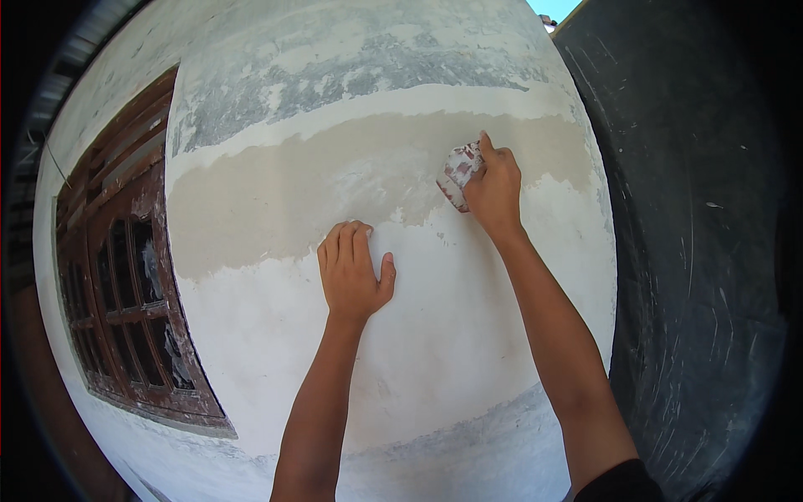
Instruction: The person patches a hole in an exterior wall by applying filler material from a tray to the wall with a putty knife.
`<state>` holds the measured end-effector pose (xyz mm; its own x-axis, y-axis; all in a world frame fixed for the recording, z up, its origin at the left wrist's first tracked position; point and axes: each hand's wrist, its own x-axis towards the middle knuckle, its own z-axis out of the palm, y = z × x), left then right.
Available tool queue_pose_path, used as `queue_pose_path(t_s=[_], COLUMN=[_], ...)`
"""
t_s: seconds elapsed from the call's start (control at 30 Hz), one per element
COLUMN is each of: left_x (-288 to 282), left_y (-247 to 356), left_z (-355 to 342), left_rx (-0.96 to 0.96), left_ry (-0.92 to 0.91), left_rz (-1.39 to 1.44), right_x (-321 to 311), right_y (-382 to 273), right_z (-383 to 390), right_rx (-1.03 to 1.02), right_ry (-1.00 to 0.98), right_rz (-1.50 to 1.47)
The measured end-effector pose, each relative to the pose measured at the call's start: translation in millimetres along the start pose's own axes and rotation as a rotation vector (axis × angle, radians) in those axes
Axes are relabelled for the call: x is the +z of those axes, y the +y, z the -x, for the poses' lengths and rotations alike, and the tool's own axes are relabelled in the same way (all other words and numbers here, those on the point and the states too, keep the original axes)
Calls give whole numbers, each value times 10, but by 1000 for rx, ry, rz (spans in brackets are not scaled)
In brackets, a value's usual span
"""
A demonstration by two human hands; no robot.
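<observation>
My right hand (493, 184) grips a small flat hand tool (452, 180), white-smeared with reddish-brown patches, against the wall (393, 360) at the upper edge of my reach. The tool rests on a beige-grey band of smooth coating (251, 201) that runs across the white wall, with patchy grey surface above it. Lower and to the left, my left hand (351, 272) lies on the wall by the band's lower edge, palm down, thumb apart and fingers slightly bent. Its fingertips touch the surface; whether anything small is under them I cannot make out.
At the left is a brown wooden window (150, 309) with weathered, paint-spotted frame and panes. To the right, past the wall's edge, stands a dark surface (694, 251) with light scratches. A small patch of sky (556, 8) shows at the top.
</observation>
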<state>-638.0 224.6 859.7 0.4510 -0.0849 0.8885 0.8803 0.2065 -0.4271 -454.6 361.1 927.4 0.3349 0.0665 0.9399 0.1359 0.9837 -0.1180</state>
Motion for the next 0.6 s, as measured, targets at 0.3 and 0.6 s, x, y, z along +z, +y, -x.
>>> queue_pose_path(t_s=[0.3, 0.6], left_x=[5, 9], left_y=[-11, 4], left_z=[8, 4], left_rx=[-7, -18], left_ry=[-18, -30], left_rz=[-4, -12], right_x=[-46, -20], right_y=[11, 60], right_z=[19, 24], right_rx=[40, 49], right_ry=[99, 189], right_rz=[87, 89])
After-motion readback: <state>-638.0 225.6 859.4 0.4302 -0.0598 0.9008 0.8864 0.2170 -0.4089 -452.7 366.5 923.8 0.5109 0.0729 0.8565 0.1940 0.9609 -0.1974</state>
